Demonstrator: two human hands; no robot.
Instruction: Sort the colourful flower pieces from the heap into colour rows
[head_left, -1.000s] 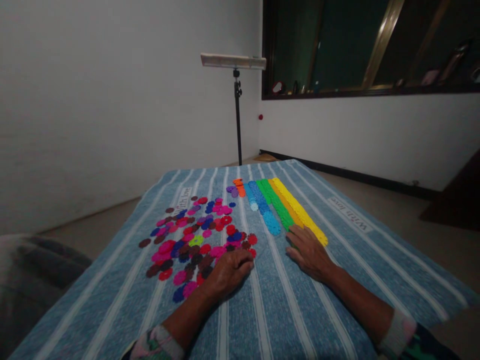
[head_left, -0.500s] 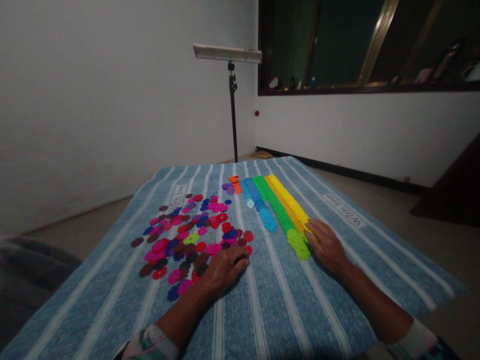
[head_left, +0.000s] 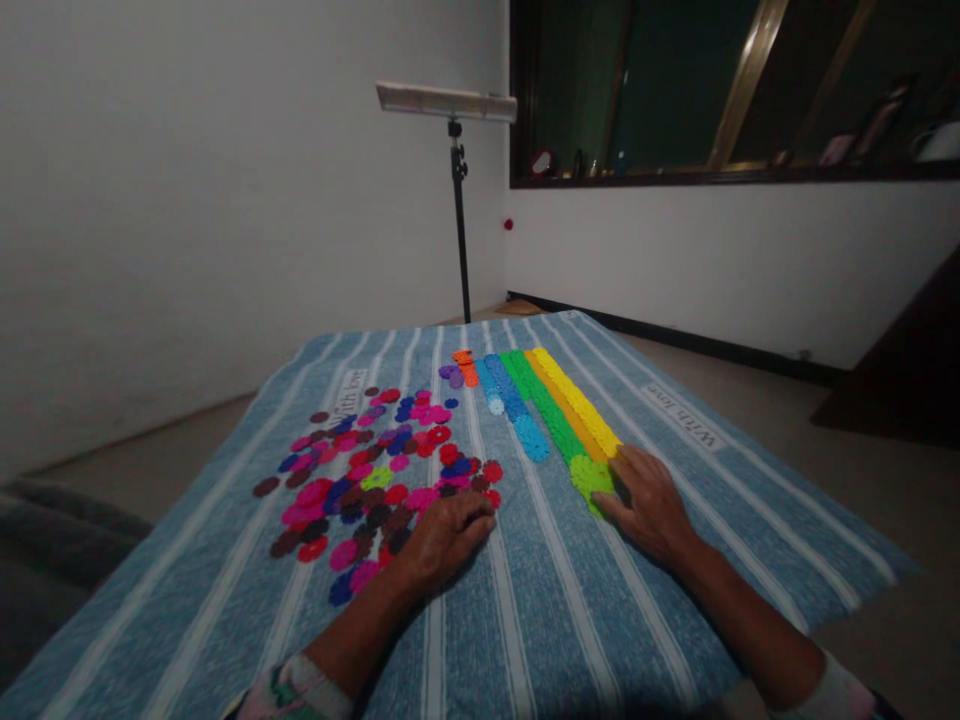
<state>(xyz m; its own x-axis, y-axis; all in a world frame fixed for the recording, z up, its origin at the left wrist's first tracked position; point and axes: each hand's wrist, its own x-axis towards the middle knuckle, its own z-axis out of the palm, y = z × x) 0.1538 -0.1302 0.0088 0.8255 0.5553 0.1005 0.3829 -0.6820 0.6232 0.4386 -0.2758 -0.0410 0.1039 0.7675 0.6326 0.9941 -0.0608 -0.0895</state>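
Resting the curled left hand (head_left: 454, 530) at the edge of scattered red, pink, brown and blue flower-shaped discs (head_left: 315, 494) on blue-and-white striped cloth (head_left: 529, 610), leaving any pinch impossible to tell. Spreading the right hand (head_left: 628, 483), thumb apart, at lime-green scalloped discs (head_left: 589, 476) ending the green disc row (head_left: 553, 411).

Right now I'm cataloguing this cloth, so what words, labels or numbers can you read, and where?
"With love": left-hand pale panel on the striped cloth, by the scattered discs.
"With love": right-hand pale panel on the same cloth.
Small mark at the cloth's far edge: too small to read.
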